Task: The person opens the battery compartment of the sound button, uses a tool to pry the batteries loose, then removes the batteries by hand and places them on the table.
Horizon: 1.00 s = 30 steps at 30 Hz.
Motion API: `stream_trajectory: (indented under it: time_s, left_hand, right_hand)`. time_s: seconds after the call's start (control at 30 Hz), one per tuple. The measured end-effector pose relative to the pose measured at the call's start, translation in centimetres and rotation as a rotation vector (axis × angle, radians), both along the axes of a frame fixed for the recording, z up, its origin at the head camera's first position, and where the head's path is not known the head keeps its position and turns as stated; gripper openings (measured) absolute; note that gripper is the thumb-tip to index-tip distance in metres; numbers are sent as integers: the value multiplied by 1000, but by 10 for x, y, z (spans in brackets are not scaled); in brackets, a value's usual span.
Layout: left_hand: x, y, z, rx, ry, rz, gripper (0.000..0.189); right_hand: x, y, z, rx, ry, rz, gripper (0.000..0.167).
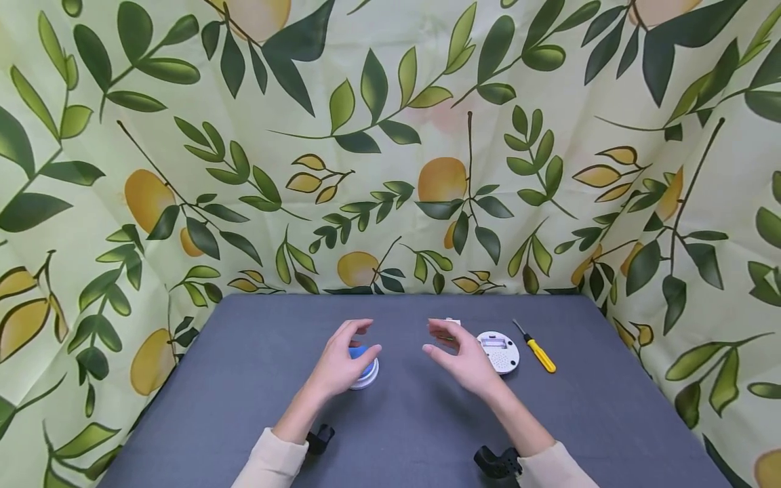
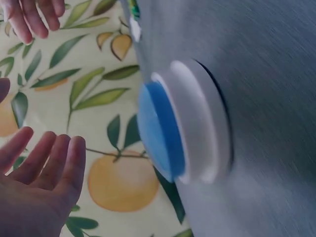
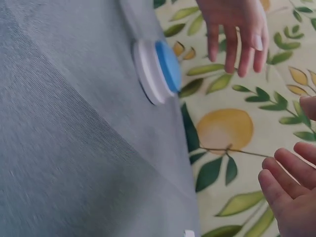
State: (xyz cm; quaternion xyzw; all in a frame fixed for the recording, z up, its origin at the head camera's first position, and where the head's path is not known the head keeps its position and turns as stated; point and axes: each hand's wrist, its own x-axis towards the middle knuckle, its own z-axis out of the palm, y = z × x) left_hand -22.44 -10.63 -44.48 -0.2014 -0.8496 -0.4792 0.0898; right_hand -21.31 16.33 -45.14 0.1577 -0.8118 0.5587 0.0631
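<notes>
Both hands are raised over the table with relaxed, slightly bent fingers, palms toward each other and nothing held. The left hand point(image 1: 342, 359) is nearest a round push button with a blue domed top point(image 2: 160, 131) and white base point(image 1: 366, 381), partly covering it in the head view. In the left wrist view, the button sits on the table, apart from the fingers. The right hand point(image 1: 466, 359) hovers just left of a round white device point(image 1: 505, 358), whose upturned face has a rectangular recess and small holes. Behind the right fingers, a small white item point(image 1: 453, 320) is mostly hidden.
A screwdriver point(image 1: 540, 354) with a yellow handle lies right of the white device, its tip pointing away. Dark grey cloth covers the table point(image 1: 403, 434). Leaf-and-fruit patterned fabric point(image 1: 390, 203) hangs behind it and along both sides. Black bands are on both wrists.
</notes>
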Motion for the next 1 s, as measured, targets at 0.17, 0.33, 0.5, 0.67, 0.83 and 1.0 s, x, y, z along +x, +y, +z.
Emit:
stream_trajectory:
  time_s: [0.17, 0.33, 0.5, 0.67, 0.83, 1.0]
  left_hand:
    - [-1, -17, -6, 7, -5, 24, 45]
    - [-4, -33, -15, -10, 14, 54, 44]
    - [-5, -46, -24, -42, -14, 68, 45]
    - [-6, -56, -28, -56, -112, 68, 50]
    - [-7, -58, -31, -93, -182, 67, 57]
    - [-9, -57, -36, -136, -217, 40, 63]
  right_hand:
    - [-4, -17, -7, -14, -18, 26, 53]
    - [-8, -34, -12, -1, -14, 48, 53]
    - [-12, -48, -18, 24, -26, 79, 54]
    - [-18, -62, -24, 27, -42, 110, 55]
    - [-23, -74, -32, 48, -51, 141, 59]
    - [-28, -85, -40, 77, -58, 152, 62]
